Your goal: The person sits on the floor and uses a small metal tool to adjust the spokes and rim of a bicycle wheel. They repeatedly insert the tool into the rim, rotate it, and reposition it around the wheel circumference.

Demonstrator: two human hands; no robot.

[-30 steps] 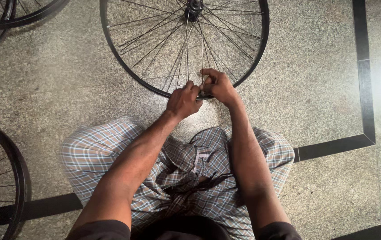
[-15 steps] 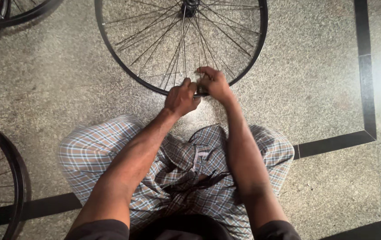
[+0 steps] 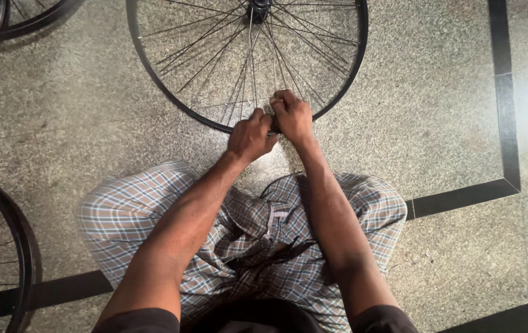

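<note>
Gripping the near rim of the bicycle wheel point(image 3: 227, 58) at its six o'clock, the left hand point(image 3: 248, 135) and right hand point(image 3: 291, 117) stay curled shut together; since a second ago they have barely shifted, working one spot on the floor point(image 3: 449, 123).

Bicycle workshop: spoked wheels point(image 3: 245, 61) on floor point(image 3: 449, 123)

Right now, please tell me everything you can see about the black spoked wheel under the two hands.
The black spoked bicycle wheel lies flat on the speckled stone floor, with no tyre on it. It has a thin dark rim, many fine metal spokes and a dark hub at the top edge of the view. The left hand and right hand meet at its near rim.
</note>
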